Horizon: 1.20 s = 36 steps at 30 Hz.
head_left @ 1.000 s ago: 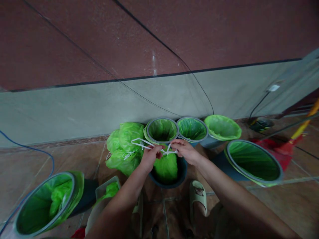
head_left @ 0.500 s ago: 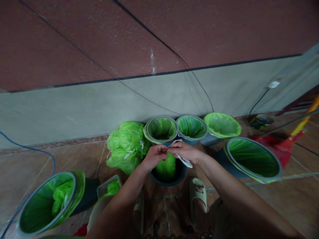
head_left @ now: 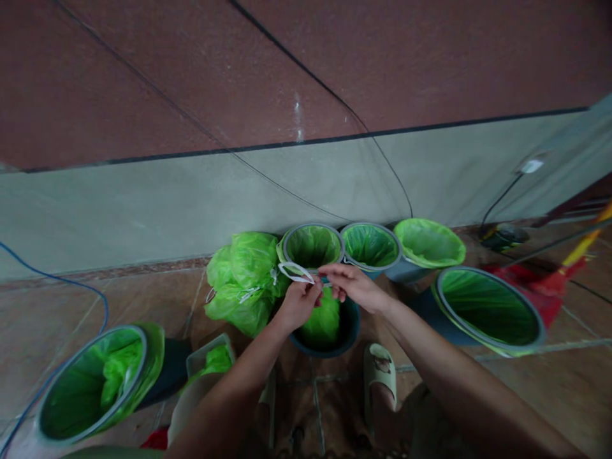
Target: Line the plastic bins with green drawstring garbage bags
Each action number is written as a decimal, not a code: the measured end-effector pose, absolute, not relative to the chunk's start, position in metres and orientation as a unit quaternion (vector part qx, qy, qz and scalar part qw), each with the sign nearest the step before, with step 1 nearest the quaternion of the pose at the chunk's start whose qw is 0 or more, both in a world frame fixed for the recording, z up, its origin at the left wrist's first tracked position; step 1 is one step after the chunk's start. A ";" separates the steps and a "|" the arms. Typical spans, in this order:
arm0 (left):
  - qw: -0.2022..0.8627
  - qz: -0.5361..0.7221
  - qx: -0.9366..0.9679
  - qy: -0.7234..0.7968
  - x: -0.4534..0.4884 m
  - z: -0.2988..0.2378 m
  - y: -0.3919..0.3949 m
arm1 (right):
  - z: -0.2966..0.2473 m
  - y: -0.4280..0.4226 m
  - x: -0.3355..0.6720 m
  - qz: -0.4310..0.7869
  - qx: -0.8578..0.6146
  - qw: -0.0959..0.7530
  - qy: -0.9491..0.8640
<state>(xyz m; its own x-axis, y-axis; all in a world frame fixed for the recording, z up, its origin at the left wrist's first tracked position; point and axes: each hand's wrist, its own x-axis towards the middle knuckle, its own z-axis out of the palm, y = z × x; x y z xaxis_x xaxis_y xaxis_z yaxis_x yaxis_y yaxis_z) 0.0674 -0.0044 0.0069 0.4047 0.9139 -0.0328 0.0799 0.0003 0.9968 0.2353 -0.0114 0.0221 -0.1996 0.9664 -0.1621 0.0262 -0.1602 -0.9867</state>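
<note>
A green plastic bin bag [head_left: 321, 326] stands in a dark blue bin [head_left: 352, 331] in front of my feet. My left hand [head_left: 301, 303] pinches the bag's white drawstring [head_left: 296, 273], whose loop sticks up past the fingers toward the wall. Close against its fingertips, my right hand [head_left: 354, 287] has bent fingers at the gathered top of the bag. What lies between the right fingertips is mostly hidden; it appears to be the drawstring. Both hands are above the bin's far side.
Several tied green bags [head_left: 243, 280] are heaped left of the bin. Lined bins [head_left: 371, 245] stand along the wall, with a larger one [head_left: 488, 306] to the right and another [head_left: 90, 382] at left. A red dustpan [head_left: 549, 293] and a blue cable [head_left: 102, 306] lie on the tiles.
The white drawstring loop has swung from beneath my right hand to above my left hand. My left hand has dropped slightly, and the right fingers have shifted over its fingertips.
</note>
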 end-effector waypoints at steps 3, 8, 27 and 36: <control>0.594 0.373 0.582 0.412 0.067 0.007 -0.003 | 0.013 -0.013 0.234 0.541 -0.473 0.341 -0.606; 0.639 0.381 0.478 0.467 0.065 0.001 0.000 | 0.008 -0.012 0.239 0.417 -0.547 0.346 -0.638; 0.356 0.416 0.753 0.366 0.060 0.001 -0.003 | 0.008 -0.011 0.242 0.503 -0.563 0.332 -0.565; 0.429 0.425 0.659 0.450 0.066 -0.004 -0.001 | 0.021 -0.019 0.232 0.592 -0.517 0.307 -0.536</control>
